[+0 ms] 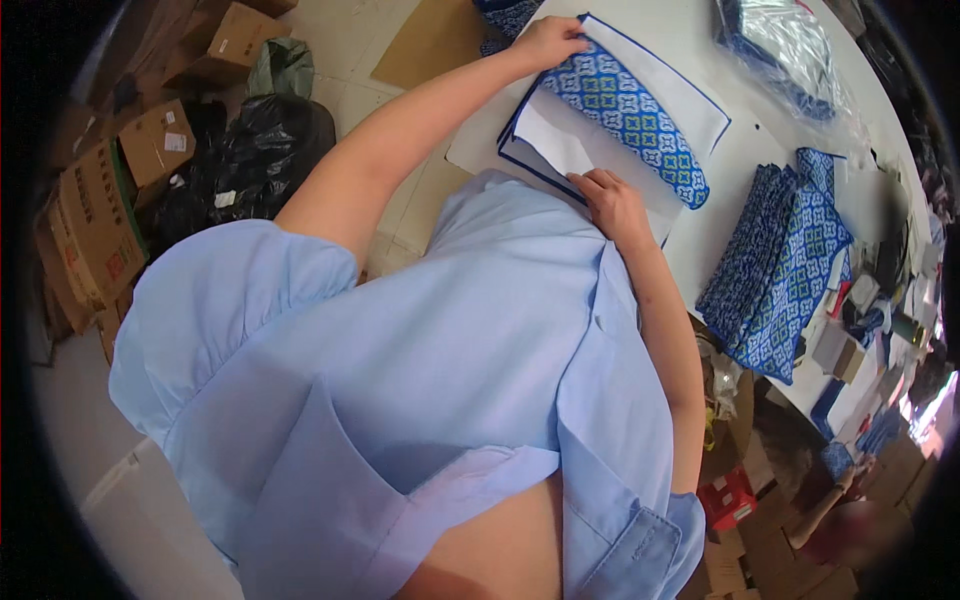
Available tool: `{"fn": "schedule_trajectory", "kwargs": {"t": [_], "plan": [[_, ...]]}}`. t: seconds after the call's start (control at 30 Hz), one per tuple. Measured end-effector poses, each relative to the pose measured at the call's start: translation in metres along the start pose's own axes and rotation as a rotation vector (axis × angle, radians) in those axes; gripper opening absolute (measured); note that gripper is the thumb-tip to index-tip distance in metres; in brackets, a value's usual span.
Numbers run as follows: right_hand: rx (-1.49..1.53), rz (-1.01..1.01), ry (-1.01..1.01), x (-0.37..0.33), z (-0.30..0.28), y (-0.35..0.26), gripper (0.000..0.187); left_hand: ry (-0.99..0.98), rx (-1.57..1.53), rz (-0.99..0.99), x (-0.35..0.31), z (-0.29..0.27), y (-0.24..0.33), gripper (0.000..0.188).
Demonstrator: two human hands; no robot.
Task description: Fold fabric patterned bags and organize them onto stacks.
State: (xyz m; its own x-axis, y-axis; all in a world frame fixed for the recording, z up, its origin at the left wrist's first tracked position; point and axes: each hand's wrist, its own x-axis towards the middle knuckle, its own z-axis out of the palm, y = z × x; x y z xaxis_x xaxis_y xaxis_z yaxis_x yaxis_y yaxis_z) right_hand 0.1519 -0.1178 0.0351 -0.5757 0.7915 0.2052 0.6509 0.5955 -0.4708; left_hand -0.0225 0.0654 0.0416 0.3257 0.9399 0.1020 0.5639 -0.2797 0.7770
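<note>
On the white table in front of me lies a stack of white-backed cloths with dark blue trim. The top cloth (630,112) is turned partly over, showing its blue, white and green pattern. My left hand (550,42) pinches this cloth by its far left corner, with the arm stretched out. My right hand (614,205) is closed at the stack's near edge, its bent fingers on the white side of a cloth (552,138). Its thumb and exactly which layers it holds are hidden.
To the right, a pile of folded patterned cloths (780,265) sits on the table (722,190). A clear plastic bag (785,60) with blue cloth lies farther back. Cardboard boxes (95,220) and a black bag (265,150) stand at left. Another person's hand (853,475) shows at lower right.
</note>
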Motion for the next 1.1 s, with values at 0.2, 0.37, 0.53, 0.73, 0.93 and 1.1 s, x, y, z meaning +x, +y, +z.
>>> {"fn": "schedule_trajectory", "kwargs": {"t": [0.2,0.37,0.53,0.73,0.93,1.1], "plan": [[0.26,0.239,-0.068,-0.001,0.004,-0.001,0.037,0.113,-0.084,0.06,0.015,-0.006,0.016,0.02],[0.566,0.405,0.006,-0.017,0.002,0.01,0.033,-0.036,-0.35,0.035,0.0,-0.007,0.02,0.015],[0.373,0.974,0.875,-0.066,-0.015,0.041,0.034,-0.257,-0.512,-0.045,-0.042,-0.038,0.026,0.012],[0.905,1.094,0.652,-0.073,-0.048,0.057,0.048,-0.441,-0.584,-0.13,-0.075,-0.055,0.019,0.009],[1.215,0.81,0.829,-0.082,-0.068,0.062,0.013,-0.387,-0.638,-0.086,-0.073,-0.064,0.029,0.008],[0.892,0.779,0.822,-0.089,-0.1,0.016,0.015,-0.365,-0.631,0.026,-0.086,-0.09,0.06,0.008]]}}
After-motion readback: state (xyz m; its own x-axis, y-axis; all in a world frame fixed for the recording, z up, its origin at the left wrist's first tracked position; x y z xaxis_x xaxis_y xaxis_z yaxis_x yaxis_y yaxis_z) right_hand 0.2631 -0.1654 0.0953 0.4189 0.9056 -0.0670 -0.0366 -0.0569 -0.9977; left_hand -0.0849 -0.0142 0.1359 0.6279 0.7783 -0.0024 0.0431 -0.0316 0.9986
